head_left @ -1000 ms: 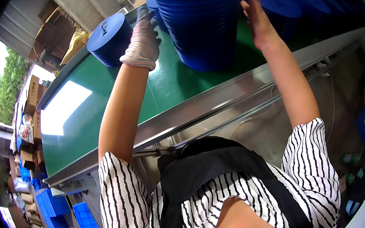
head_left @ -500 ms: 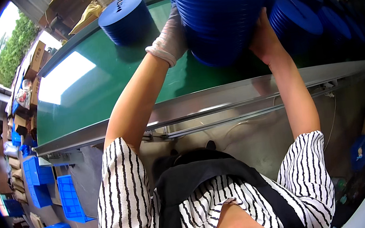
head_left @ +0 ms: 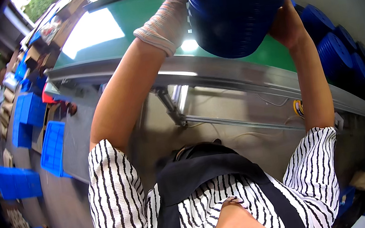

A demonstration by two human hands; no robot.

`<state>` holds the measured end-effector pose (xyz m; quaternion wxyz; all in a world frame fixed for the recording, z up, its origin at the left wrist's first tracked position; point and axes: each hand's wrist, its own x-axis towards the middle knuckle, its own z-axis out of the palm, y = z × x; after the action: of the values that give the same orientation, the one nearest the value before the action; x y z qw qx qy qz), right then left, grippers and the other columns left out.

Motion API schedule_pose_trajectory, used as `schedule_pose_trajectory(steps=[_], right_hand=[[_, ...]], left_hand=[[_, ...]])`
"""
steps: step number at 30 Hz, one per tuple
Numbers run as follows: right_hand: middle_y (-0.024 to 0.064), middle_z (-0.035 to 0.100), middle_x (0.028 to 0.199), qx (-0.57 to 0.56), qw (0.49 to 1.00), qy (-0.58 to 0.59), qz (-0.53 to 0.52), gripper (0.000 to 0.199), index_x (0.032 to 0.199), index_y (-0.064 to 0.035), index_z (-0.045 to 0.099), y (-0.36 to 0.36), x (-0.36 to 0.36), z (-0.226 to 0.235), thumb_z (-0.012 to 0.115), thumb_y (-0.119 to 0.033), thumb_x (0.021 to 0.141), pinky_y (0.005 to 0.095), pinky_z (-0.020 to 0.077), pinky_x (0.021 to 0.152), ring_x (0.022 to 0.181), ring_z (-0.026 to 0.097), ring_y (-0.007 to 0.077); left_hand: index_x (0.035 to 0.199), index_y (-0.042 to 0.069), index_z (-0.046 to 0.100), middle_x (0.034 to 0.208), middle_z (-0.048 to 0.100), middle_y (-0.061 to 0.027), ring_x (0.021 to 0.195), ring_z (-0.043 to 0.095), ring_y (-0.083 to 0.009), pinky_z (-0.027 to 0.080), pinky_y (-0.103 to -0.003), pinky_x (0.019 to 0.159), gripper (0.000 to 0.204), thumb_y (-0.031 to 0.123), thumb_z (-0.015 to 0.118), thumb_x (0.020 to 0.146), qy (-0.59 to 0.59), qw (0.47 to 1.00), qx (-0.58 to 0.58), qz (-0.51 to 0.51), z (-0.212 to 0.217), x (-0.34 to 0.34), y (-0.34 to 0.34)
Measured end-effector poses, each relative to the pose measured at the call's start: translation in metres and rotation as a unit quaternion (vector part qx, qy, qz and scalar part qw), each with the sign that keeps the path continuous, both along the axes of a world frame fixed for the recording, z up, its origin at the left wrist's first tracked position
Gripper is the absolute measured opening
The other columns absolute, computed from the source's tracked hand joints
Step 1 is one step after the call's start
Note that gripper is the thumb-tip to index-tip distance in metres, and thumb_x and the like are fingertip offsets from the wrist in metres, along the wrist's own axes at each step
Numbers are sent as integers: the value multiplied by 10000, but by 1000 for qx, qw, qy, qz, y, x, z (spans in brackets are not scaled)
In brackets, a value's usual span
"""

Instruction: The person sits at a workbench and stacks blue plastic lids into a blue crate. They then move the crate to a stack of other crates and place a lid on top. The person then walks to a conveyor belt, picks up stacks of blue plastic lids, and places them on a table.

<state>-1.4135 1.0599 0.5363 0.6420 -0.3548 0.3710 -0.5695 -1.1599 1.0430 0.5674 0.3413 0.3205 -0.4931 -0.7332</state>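
Note:
A tall stack of blue round plastic discs fills the top middle of the head view, its upper end cut off by the frame. My left hand, in a light knitted glove with a dark finger part, presses against the stack's left side. On the other side my bare right hand is wrapped around the lower right flank; its fingers are partly hidden behind the discs. Beneath the stack lies the green belt of a metal-edged conveyor; whether the stack touches it I cannot tell.
More blue disc stacks stand along the conveyor at right. The conveyor's metal rail runs between me and the belt, with a metal leg below. Blue crates and cardboard boxes sit at left.
My view has turned and my body has shifted left along the conveyor. Both hands still hold the stack, now higher in view. The separate small stack at left is out of sight.

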Motion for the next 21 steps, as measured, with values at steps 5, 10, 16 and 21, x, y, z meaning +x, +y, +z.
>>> schedule_pose_trajectory(steps=[5, 10, 16, 21], right_hand=[[69, 522, 1297, 0, 996, -31, 79, 583, 1299, -90, 475, 5, 64, 18, 309, -525, 948, 411, 346, 1014, 1183, 479, 246], [103, 558, 1242, -2, 974, -87, 211, 533, 1248, -35, 509, 14, 110, 18, 351, -452, 956, 416, 376, 1001, 1142, 515, 254], [131, 564, 1229, 20, 962, -43, 267, 574, 1240, -17, 514, 60, 159, 38, 374, -485, 937, 435, 395, 973, 1114, 534, 258], [123, 583, 1203, 7, 943, -40, 329, 570, 1216, -34, 541, 106, 191, 44, 371, -497, 931, 439, 412, 949, 1104, 542, 247]], left_hand=[[1385, 213, 347, 1389, 400, -65, 1259, 373, -290, 315, -518, 987, 839, 757, 439, 753, -13, 995, -28, 98, 24, 65, 73], [1392, 218, 343, 1396, 388, -86, 1276, 359, -304, 300, -540, 1000, 813, 731, 453, 771, -8, 975, -43, 220, 28, 105, 158], [1401, 224, 338, 1405, 374, -111, 1297, 343, -322, 282, -567, 1016, 784, 701, 470, 792, 13, 928, -66, 367, 27, 106, 235], [1420, 199, 288, 1428, 307, -165, 1287, 316, -380, 279, -584, 995, 927, 704, 593, 705, 24, 865, -110, 490, 21, 102, 304]])
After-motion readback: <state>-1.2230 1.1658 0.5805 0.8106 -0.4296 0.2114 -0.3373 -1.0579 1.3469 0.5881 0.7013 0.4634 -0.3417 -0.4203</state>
